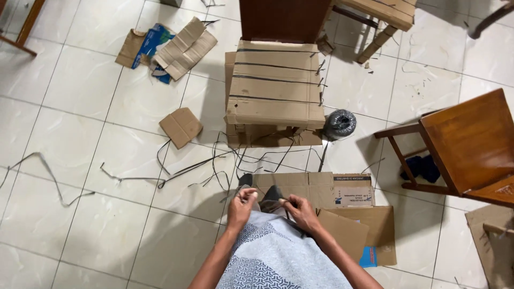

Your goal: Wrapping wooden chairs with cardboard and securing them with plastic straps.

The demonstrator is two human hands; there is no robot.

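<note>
Seen from above, the left hand (241, 206) and the right hand (301, 213) meet close in front of the person's lap, each pinching an end of a thin dark strap (266, 201) stretched short between them; both grips are narrow, fingertips closed on the strap, which lets it be kept taut at working height over the knees. Just ahead on the tiled floor (96, 225) stands a bundle of flattened cardboard (276, 85), bound crosswise by several parallel dark bands, so the sheets stay stacked and square. Beside its right lower corner sits a dark roll of strapping (340, 124), within reach, and loose cut lengths of strap (214, 160) trail over the tiles between bundle and knees. Under the right forearm lies an opened brown carton (348, 214) with a white rectangular label near its upper edge and a small blue patch at its lower corner (the print is too small to make out). Farther left lie torn cardboard pieces with a blue printed box (166, 48), and a small folded scrap (181, 127). A wooden chair (466, 144) stands at the right.
</note>
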